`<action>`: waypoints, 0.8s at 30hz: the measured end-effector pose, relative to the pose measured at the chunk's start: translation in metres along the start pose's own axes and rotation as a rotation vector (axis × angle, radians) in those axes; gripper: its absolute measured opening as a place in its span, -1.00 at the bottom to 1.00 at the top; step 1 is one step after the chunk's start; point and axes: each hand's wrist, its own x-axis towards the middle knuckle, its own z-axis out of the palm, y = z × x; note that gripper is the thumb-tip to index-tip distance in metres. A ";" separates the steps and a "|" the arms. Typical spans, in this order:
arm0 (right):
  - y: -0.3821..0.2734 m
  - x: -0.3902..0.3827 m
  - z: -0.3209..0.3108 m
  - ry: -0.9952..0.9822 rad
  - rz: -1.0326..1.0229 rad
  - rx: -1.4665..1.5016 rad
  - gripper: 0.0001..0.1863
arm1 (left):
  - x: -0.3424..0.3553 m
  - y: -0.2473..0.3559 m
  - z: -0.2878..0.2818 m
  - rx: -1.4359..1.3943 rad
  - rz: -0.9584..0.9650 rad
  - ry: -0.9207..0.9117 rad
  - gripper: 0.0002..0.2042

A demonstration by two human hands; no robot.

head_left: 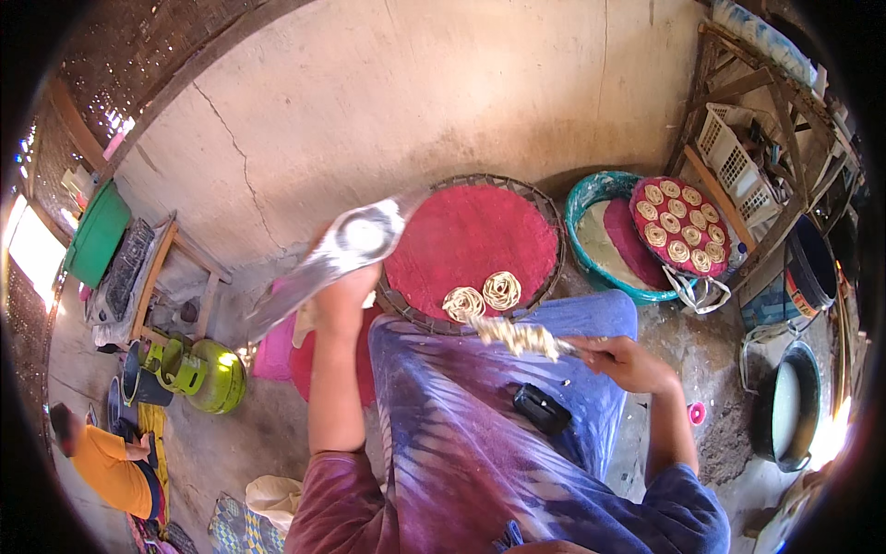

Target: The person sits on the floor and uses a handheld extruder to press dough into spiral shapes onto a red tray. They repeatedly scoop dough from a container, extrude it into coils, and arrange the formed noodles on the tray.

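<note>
My left hand is closed on a long, shiny metal press piece with a round cup-like opening, smeared by motion. It is raised by the left edge of a round woven tray lined with red cloth. Two coiled dough spirals lie side by side at the tray's near edge. In my right hand is the handle of a slim tool, its far part coated in lumpy pale dough. It points left over my tie-dyed lap, just below the spirals. A black case-like object rests on my lap.
To the right, a smaller red-lined tray with several dough spirals rests on a teal basin. Beyond are a wooden rack and a dark tub. A green gas cylinder and a seated person are at left.
</note>
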 end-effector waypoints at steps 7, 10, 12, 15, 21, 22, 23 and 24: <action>0.052 -0.004 0.032 0.068 0.281 -0.631 -0.59 | -0.010 0.014 -0.040 -0.061 0.059 0.037 -0.59; 0.059 0.009 0.046 0.019 0.332 -0.678 -0.59 | -0.020 0.015 -0.042 -0.107 0.057 0.041 -0.56; 0.054 0.008 0.039 -0.050 0.356 -0.658 -0.58 | -0.027 0.008 -0.049 -0.046 0.105 0.068 -0.55; 0.045 -0.013 -0.010 0.028 0.315 -0.534 -0.56 | -0.035 -0.011 -0.074 -0.052 0.009 -0.011 -0.52; 0.086 -0.027 -0.110 0.313 0.504 -0.667 -0.62 | -0.057 -0.053 -0.104 0.120 0.030 0.073 -0.47; 0.105 -0.012 -0.116 0.380 0.581 -0.720 -0.64 | -0.063 -0.060 -0.105 0.166 0.057 0.103 -0.45; 0.123 0.005 -0.118 0.452 0.572 -0.749 -0.65 | -0.068 -0.067 -0.106 0.212 0.082 0.133 -0.43; 0.138 0.026 -0.116 0.446 0.576 -0.843 -0.68 | -0.074 -0.073 -0.108 0.252 0.092 0.151 -0.43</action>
